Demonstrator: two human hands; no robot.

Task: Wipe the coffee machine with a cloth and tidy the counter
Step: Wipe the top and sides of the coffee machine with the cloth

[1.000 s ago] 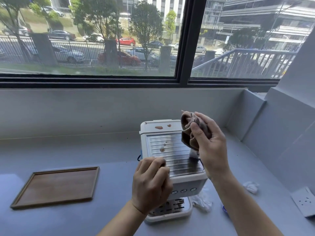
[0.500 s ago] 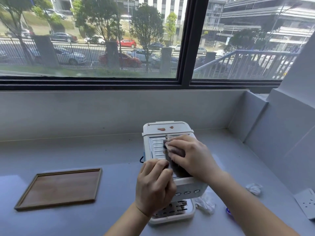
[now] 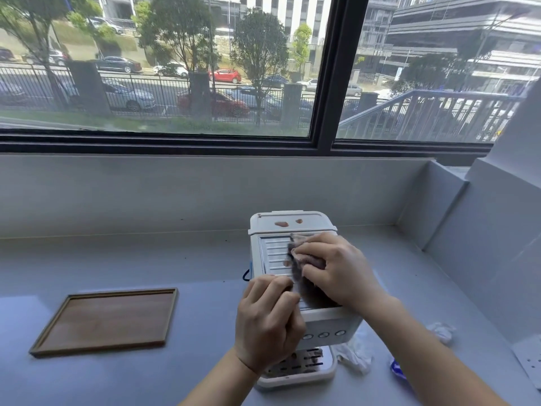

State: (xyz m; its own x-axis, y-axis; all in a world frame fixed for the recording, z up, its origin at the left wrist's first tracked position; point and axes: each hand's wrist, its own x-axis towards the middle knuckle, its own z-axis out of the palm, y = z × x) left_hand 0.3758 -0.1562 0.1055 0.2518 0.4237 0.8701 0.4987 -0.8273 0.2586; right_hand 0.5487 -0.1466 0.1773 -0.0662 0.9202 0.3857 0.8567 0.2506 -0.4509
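The right hand (image 3: pixel 336 268) lies on top of the white coffee machine (image 3: pixel 330 320), its fingers bent round a bunched grey-brown cloth (image 3: pixel 306 285) and pressing it down on the ribbed metal plate (image 3: pixel 273 253). The cloth shows under the palm and past the fingertips, and one corner sticks up just beyond the knuckles. Beyond this hand, on the machine's white back lid, sit two brown stains (image 3: pixel 281 224) clear of the cloth.

The left hand (image 3: pixel 269 317) is just beside the right one, on the near left corner of the machine. Its fingers are curled tight, knuckles up, and it seems to clasp the machine's front edge, though the fingertips are hidden. Below it are the three round buttons (image 3: pixel 323 334) and the slotted drip tray (image 3: pixel 295 373).

Well out to the left of the left hand, a wooden tray (image 3: pixel 108 320) lies flat on the grey counter (image 3: pixel 175 259). Under the right forearm, against the machine's base, lies a crumpled white tissue (image 3: pixel 354 354); a second crumpled tissue (image 3: pixel 442 332) lies farther right of that arm. A small blue thing (image 3: pixel 396 369) peeps out beside the forearm, too hidden to name. A white socket plate (image 3: pixel 530 361) lies at the far right edge.
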